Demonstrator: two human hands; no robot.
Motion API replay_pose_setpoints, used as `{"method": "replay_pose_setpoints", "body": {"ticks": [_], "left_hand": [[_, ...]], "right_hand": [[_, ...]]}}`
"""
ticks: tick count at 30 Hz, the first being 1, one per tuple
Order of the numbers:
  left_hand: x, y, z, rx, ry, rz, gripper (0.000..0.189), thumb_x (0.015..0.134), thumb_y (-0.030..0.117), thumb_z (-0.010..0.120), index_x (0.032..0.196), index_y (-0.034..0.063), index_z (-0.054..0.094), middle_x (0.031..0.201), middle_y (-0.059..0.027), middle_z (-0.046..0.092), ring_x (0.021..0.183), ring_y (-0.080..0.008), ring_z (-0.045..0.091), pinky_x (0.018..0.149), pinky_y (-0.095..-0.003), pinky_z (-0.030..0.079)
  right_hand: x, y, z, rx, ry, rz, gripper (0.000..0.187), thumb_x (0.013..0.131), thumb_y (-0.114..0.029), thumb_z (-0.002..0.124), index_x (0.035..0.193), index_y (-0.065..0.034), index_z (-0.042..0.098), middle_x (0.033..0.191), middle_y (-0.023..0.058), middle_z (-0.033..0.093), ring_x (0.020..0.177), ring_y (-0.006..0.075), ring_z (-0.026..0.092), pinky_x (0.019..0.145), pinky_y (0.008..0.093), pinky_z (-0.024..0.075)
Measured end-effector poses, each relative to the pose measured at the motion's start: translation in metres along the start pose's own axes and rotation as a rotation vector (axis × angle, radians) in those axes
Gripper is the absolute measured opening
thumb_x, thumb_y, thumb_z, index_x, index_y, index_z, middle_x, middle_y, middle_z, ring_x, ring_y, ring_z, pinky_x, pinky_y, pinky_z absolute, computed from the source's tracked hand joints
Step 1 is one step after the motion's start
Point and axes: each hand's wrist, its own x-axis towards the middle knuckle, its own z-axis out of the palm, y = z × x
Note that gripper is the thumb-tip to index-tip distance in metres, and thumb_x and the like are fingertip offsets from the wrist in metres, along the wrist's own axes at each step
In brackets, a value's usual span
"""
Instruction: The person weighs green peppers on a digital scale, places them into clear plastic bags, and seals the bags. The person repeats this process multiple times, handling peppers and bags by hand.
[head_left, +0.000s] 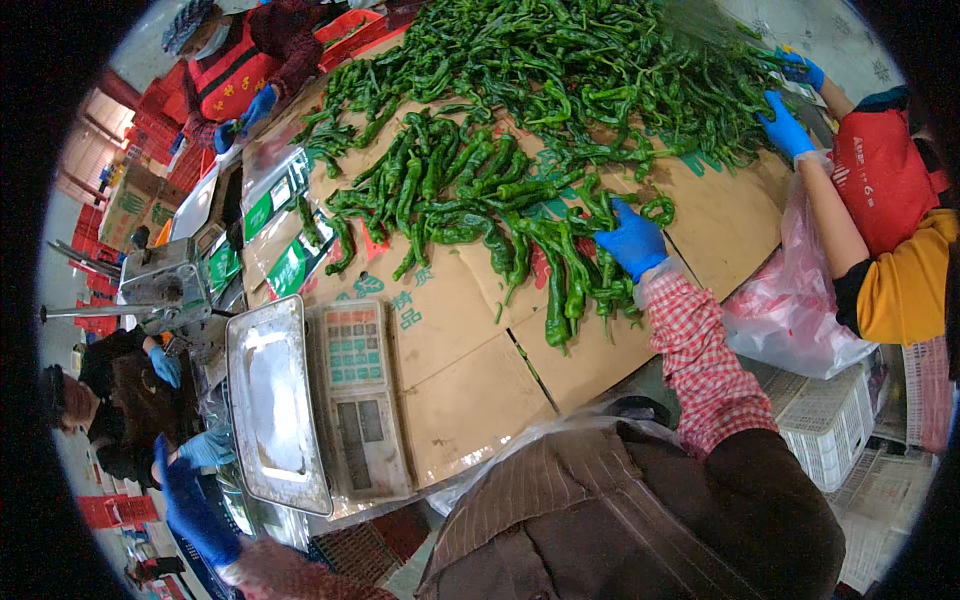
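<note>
My right hand (634, 238), in a blue glove and checked sleeve cover, is on the near right edge of a spread of long green peppers (480, 172). Its thumb and index finger touch peppers; whether it grips one is hidden. Several peppers (564, 292) lie below it, pointing towards me. My left hand (191, 502), also blue-gloved, reaches out at lower left past the weighing scale's metal pan (274, 405). It is beside a co-worker's light-blue glove (208, 448), and I cannot tell whether it holds anything. The scale's keypad and display panel (360, 405) face up.
Cardboard (465, 390) covers the table. Printed plastic bags (277, 217) lie at its left edge, near a metal machine (165, 281). Co-workers' gloved hands are at upper left (257, 110) and right (786, 127). A pink-filled plastic bag (795, 315) hangs above white crates (825, 420).
</note>
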Motion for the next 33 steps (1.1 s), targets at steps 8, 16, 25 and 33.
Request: {"method": "replay_pose_setpoints", "body": {"ticks": [8, 16, 25, 33], "left_hand": [[-0.093, 0.031, 0.205, 0.266, -0.676, 0.55, 0.034, 0.073, 0.005, 0.058, 0.105, 0.0139, 0.056, 0.078, -0.0124, 0.058, 0.066, -0.0205, 0.058, 0.058, -0.0291, 0.046], [-0.17, 0.043, 0.35, -0.408, -0.947, 0.0, 0.045, 0.074, 0.01, 0.061, 0.116, 0.0083, 0.045, 0.094, -0.0104, 0.056, 0.083, -0.018, 0.056, 0.072, -0.0274, 0.045], [-0.169, 0.052, 0.4, -0.39, -0.872, -0.119, 0.064, 0.069, 0.018, 0.066, 0.123, 0.0044, 0.035, 0.109, -0.0172, 0.047, 0.095, -0.0253, 0.051, 0.079, -0.0323, 0.043], [-0.162, 0.054, 0.398, -0.496, -0.907, -0.14, 0.068, 0.071, 0.017, 0.066, 0.127, 0.0062, 0.029, 0.121, -0.0127, 0.04, 0.107, -0.0177, 0.04, 0.085, -0.0301, 0.038]], "right_hand": [[-0.009, 0.019, -0.026, 0.697, 0.076, -0.011, 0.056, 0.068, -0.009, 0.06, 0.119, 0.0024, 0.039, 0.109, 0.015, 0.05, 0.095, 0.0185, 0.05, 0.079, 0.029, 0.0406], [-0.031, -0.01, -0.002, 0.574, 0.01, -0.002, 0.055, 0.07, -0.018, 0.059, 0.119, -0.0036, 0.038, 0.111, 0.0187, 0.049, 0.097, 0.0266, 0.051, 0.081, 0.0336, 0.0402], [-0.051, -0.018, -0.01, 0.178, -0.332, -0.122, 0.075, 0.071, -0.033, 0.062, 0.129, -0.008, 0.023, 0.122, 0.0216, 0.037, 0.111, 0.0316, 0.039, 0.088, 0.0343, 0.0355], [-0.064, -0.027, 0.016, 1.068, -0.305, -0.104, 0.065, 0.067, -0.01, 0.066, 0.121, -0.0011, 0.031, 0.111, 0.0106, 0.047, 0.101, 0.019, 0.046, 0.085, 0.0313, 0.038]]}}
